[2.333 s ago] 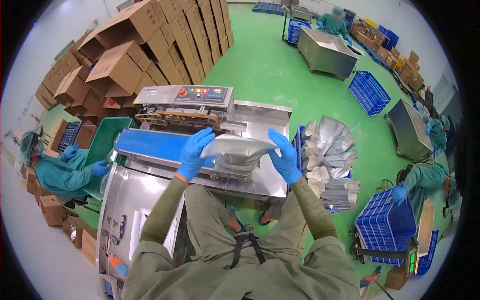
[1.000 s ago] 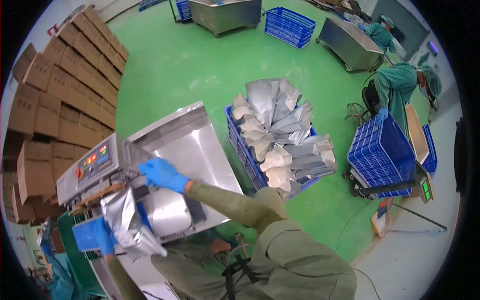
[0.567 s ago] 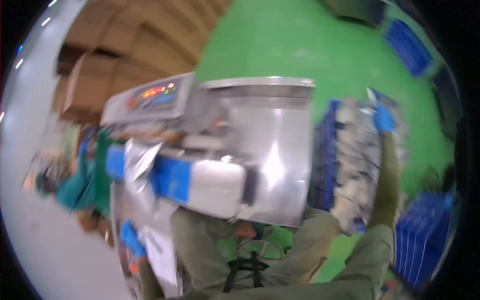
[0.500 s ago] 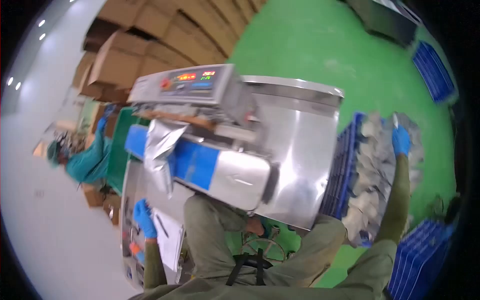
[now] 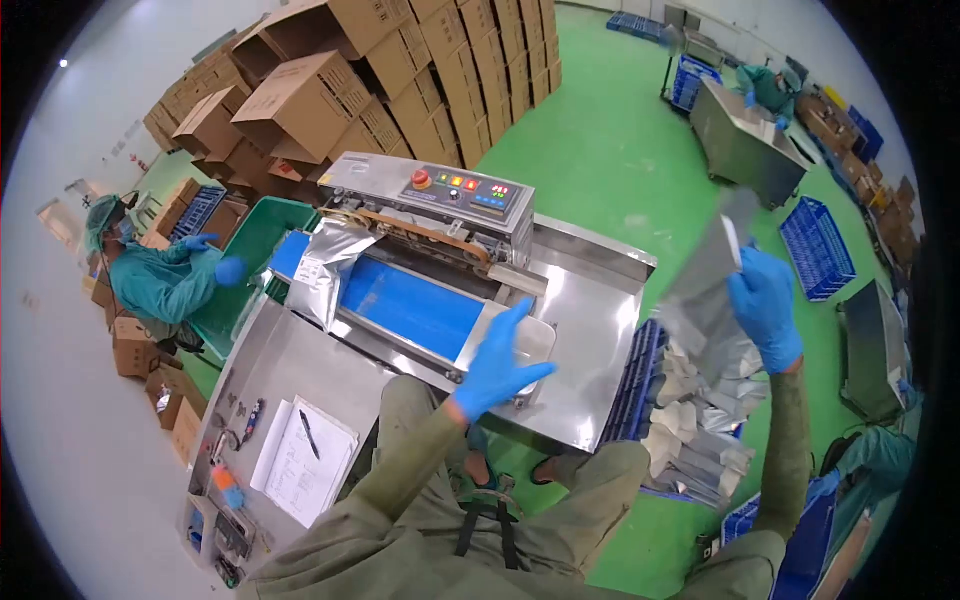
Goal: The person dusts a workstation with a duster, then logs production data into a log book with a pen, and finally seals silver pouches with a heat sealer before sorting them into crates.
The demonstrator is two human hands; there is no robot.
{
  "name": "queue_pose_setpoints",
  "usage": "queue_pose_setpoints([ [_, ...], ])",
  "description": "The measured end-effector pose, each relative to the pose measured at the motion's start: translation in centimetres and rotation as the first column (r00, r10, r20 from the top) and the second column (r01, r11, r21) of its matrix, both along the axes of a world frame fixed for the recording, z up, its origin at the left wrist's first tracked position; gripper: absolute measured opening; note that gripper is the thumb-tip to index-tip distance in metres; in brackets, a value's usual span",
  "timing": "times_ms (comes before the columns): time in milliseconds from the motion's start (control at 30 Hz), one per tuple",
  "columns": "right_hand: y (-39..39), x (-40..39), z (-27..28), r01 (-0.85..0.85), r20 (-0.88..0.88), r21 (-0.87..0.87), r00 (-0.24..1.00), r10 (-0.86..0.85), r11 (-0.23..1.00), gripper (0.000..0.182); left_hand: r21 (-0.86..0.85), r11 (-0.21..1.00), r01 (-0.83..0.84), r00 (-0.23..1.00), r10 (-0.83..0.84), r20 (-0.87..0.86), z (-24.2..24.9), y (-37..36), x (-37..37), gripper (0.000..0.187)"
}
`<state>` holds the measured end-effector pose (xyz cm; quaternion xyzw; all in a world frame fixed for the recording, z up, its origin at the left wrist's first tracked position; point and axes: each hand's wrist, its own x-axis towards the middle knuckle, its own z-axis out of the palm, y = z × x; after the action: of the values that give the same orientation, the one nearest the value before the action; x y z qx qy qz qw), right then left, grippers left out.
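My right hand, in a blue glove, grips the top of a silver foil pouch that hangs above a blue crate packed with similar foil pouches. Motion slightly smears that pouch. My left hand, also gloved, is open with fingers spread, over the metal plate at the near end of a band sealer. Another foil pouch, with a small printed label, lies at the far part of the sealer's blue belt, its top edge by the sealing band.
A notebook with a pen lies on the steel table at left, near small tools. Beyond the sealer are a green bin, a person in teal and stacked cartons. Other workers and crates are at right.
My right hand has lifted a foil pouch from the crate. My left hand has moved from beside the notebook to the sealer's near end. The camera view has turned.
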<state>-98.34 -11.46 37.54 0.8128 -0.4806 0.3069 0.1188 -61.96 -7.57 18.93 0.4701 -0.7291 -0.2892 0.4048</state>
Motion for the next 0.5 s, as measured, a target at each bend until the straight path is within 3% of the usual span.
queue_pose_setpoints([
  [33,1.2,3.2,2.1,-0.088,-0.012,-0.037,0.996,0.088,0.995,0.009,-0.011,0.996,0.087,0.995,-0.088,-0.04,1.3,-1.1,-2.1,0.119],
  [100,3.7,9.3,4.5,-0.222,-0.083,-0.04,0.972,0.218,0.974,0.008,-0.199,0.971,0.131,0.991,-0.135,-0.003,4.0,-2.8,-4.3,0.125],
  [133,4.6,11.8,4.8,-0.279,-0.11,-0.042,0.956,0.273,0.959,0.01,-0.203,0.966,0.159,0.974,-0.187,-0.129,4.3,-4.0,-4.6,0.123],
  [200,5.3,15.6,3.7,-0.342,-0.122,-0.065,0.935,0.333,0.937,0.016,0.056,0.918,0.392,0.92,-0.392,-0.021,7.8,-4.1,-0.8,0.117],
  [233,5.1,16.9,2.7,-0.352,-0.105,-0.1,0.934,0.342,0.931,0.019,0.111,0.913,0.392,0.915,-0.374,-0.153,6.7,-4.3,1.0,0.112],
  [300,5.5,18.7,0.0,-0.29,-0.189,-0.013,0.94,0.283,0.957,0.017,0.121,0.924,0.363,0.91,-0.323,-0.258,3.7,-4.8,4.2,0.104],
  [400,6.7,20.9,-5.1,-0.317,0.228,-0.18,0.907,0.353,0.931,0.029,0.112,0.946,0.303,0.949,-0.289,-0.126,-0.9,-5.0,7.8,0.098],
  [433,7.4,20.9,-7.4,-0.21,0.442,-0.155,0.859,0.258,0.965,0.047,0.129,0.95,0.285,0.958,-0.278,-0.069,-1.9,-5.0,8.3,0.097],
  [500,7.0,21.5,-9.6,-0.077,0.689,-0.096,0.714,0.122,0.992,0.051,0.132,0.946,0.295,0.95,-0.276,-0.145,-2.0,-5.2,8.3,0.095],
])
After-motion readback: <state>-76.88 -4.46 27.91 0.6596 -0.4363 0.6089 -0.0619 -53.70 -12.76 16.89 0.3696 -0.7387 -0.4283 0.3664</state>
